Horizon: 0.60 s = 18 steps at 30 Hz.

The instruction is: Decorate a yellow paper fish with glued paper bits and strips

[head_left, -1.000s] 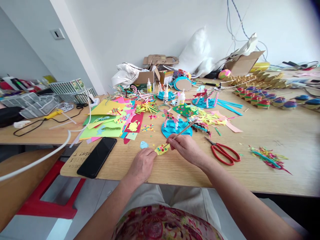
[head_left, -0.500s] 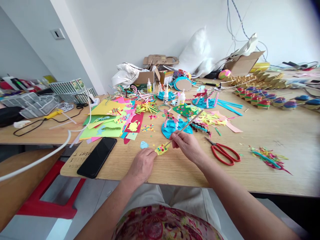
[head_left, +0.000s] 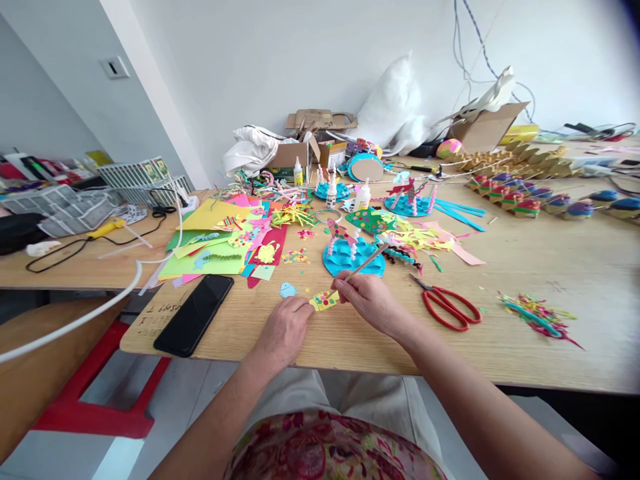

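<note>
Left fingers, spotted yellow paper at their tips

There's the bare left hand holding one end of a spotted yellow paper cutout, the bare right hand slanting a thin brown stick towards it! Beyond that cutout, a round blue base; right of it, red-handled scissors; left, a flat black smartphone.

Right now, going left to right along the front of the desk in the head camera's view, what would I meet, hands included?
Black phone → left hand → yellow dotted paper piece → right hand → red-handled scissors → heap of colourful scraps.
</note>
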### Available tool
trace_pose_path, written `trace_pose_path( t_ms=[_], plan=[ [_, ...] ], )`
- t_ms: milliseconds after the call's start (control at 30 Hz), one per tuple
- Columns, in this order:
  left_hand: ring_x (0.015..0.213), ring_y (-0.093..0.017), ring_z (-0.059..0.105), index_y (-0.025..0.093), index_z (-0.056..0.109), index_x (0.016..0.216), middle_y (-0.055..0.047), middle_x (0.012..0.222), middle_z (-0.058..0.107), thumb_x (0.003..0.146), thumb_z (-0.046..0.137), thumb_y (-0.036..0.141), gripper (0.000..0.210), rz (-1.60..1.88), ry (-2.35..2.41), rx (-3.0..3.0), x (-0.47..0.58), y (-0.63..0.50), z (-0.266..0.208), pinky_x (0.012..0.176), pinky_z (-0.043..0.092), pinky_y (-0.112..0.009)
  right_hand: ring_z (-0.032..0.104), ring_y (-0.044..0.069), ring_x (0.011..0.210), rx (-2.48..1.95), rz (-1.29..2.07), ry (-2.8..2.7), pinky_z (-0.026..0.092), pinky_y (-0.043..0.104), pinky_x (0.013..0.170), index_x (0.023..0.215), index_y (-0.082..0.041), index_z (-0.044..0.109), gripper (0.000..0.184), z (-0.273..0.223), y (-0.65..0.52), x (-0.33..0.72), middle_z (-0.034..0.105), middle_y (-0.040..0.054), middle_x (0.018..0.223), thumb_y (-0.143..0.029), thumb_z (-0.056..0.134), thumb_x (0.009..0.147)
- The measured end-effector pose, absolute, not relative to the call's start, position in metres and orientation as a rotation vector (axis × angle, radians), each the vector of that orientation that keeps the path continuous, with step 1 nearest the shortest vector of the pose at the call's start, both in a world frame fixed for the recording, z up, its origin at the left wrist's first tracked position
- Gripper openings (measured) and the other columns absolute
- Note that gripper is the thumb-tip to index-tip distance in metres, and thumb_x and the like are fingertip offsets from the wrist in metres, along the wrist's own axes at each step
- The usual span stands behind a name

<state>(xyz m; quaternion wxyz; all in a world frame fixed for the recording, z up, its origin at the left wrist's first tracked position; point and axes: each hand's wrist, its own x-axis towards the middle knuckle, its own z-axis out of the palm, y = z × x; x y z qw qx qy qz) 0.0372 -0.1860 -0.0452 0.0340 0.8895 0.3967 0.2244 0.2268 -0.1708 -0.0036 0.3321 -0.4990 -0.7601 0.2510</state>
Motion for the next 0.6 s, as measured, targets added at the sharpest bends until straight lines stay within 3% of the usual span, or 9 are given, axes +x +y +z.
trace_pose_path(
  t_ms=[600],
  plan=[
    [0.092,-0.018,0.053,0.015,0.057,0.09,-0.006,0.095,0.059,0.08,0.041,0.004,0.022,0.672,1.234,2.742,0.037,-0.185,-0.046,0.083,0.045,-0.033,0.049,0.012,0.055,-1.326,0.568,-1.762,0.036,0.022,0.053,0.06,-0.019,0.048,0.031,-0.008,-0.177,0.237,0.052,0.0005,0.06,-0.029,0.034,0.086]
  ],
)
